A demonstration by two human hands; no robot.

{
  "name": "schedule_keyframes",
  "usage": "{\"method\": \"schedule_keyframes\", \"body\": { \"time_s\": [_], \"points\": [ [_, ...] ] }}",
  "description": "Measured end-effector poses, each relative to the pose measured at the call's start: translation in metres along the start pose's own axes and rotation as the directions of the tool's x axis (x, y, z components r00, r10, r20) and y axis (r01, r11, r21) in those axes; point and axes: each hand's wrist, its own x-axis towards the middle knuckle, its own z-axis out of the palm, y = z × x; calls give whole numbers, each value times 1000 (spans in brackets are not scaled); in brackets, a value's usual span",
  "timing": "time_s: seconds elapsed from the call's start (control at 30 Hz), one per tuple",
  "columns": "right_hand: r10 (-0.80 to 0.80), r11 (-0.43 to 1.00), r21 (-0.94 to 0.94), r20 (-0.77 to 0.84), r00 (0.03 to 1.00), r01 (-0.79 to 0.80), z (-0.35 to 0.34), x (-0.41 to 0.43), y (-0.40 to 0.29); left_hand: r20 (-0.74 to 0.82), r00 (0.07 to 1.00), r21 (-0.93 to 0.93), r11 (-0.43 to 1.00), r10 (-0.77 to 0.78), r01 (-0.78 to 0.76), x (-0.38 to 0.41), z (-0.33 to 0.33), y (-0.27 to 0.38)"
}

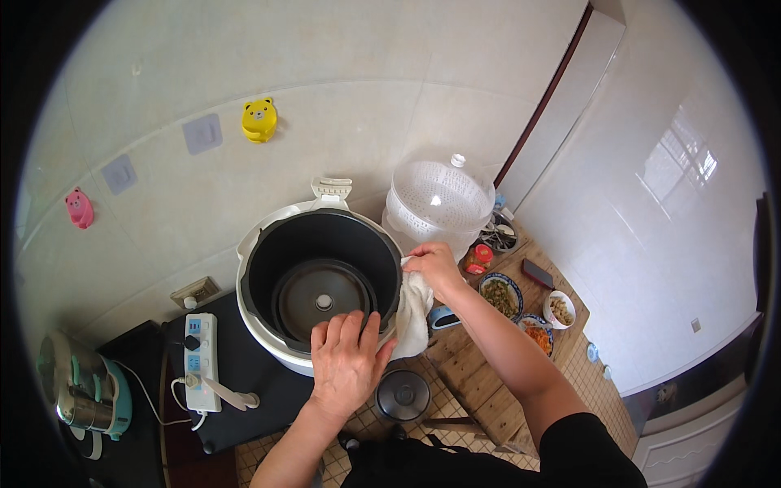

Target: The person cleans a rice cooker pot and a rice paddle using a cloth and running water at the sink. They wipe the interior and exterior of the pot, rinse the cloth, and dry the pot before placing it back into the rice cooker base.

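Observation:
A white electric cooker [246, 329] stands before me, its lid off and its dark inner well bare, with a round metal plate [311, 293] at the bottom. My left hand [349, 360] lies over the near rim, fingers spread and pointing into the opening; nothing shows in it. At the rim's right side my right hand [434, 268] pinches a white cloth [413, 323], which hangs down along the outside of the cooker.
Right of the cooker stands a clear plastic steamer [439, 207]. A wooden table [470, 366] holds a red-lidded jar [479, 259] and bowls of chopped food [500, 299]. To the left lies a power strip [201, 360] near a teal steamer appliance [88, 390]. A dark lidded pot [403, 395] sits low between.

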Motion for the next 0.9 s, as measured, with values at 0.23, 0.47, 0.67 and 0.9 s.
{"method": "schedule_keyframes", "body": {
  "time_s": [0.23,0.47,0.67,0.9],
  "points": [
    [23,1000,-22,52,998,-22,-7,15,-1,3,998,-35,997,68,-68,-8,15,-19],
    [-125,989,-77,0,992,125,-4,17,12,-14,998,-63,996,60,-60,-8,15,-20],
    [-142,937,-296,157,977,184,-11,59,-1,-23,999,-103,994,31,-33,-7,15,-18],
    [-224,653,-672,268,937,348,13,98,-31,3,999,-80,995,52,-51,-3,15,-20]
  ]
}}
